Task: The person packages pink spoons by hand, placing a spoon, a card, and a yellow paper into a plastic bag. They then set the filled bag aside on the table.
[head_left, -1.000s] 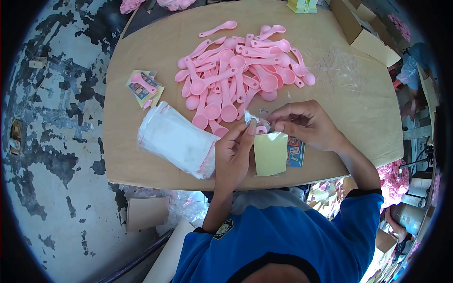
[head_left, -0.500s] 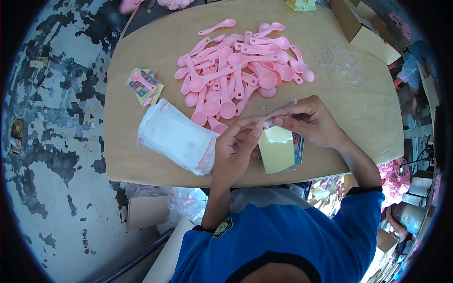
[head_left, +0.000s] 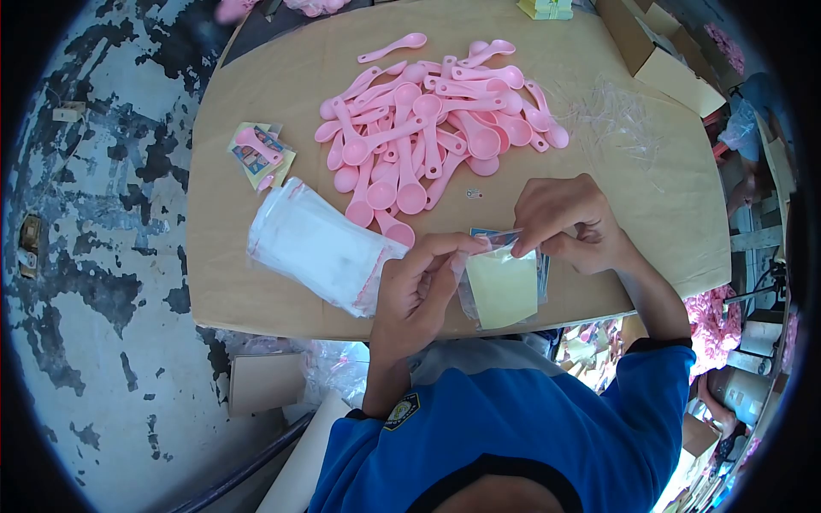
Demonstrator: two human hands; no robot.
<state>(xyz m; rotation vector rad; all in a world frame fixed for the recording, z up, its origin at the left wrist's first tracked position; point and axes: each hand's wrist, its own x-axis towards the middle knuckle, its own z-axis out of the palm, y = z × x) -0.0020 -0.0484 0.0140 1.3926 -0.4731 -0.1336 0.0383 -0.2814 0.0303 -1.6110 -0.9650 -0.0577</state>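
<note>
A clear plastic bag with a pale yellow card [head_left: 503, 289] in it hangs between my two hands near the table's front edge. My left hand [head_left: 421, 295] pinches the bag's upper left corner. At the bag's upper right, the fingers of my right hand [head_left: 571, 224] are closed on its top edge. Partly hidden behind the bag lie other cards with blue print. Left of my left hand is a stack of clear bags [head_left: 321, 248] with red-edged strips. Beyond my hands lies a heap of pink spoons [head_left: 410, 128].
Packed cards with a small pink spoon [head_left: 261, 152] lie at the left. Thin plastic strips [head_left: 611, 120] are scattered at the right, near an open cardboard box [head_left: 667, 60]. Yellow cards [head_left: 546, 8] sit at the far edge. Part of another person shows at the far right.
The bag and yellow card have moved slightly down and right. My hands have drawn apart along the bag's top, my right hand shifting from the bag's corner and bending more.
</note>
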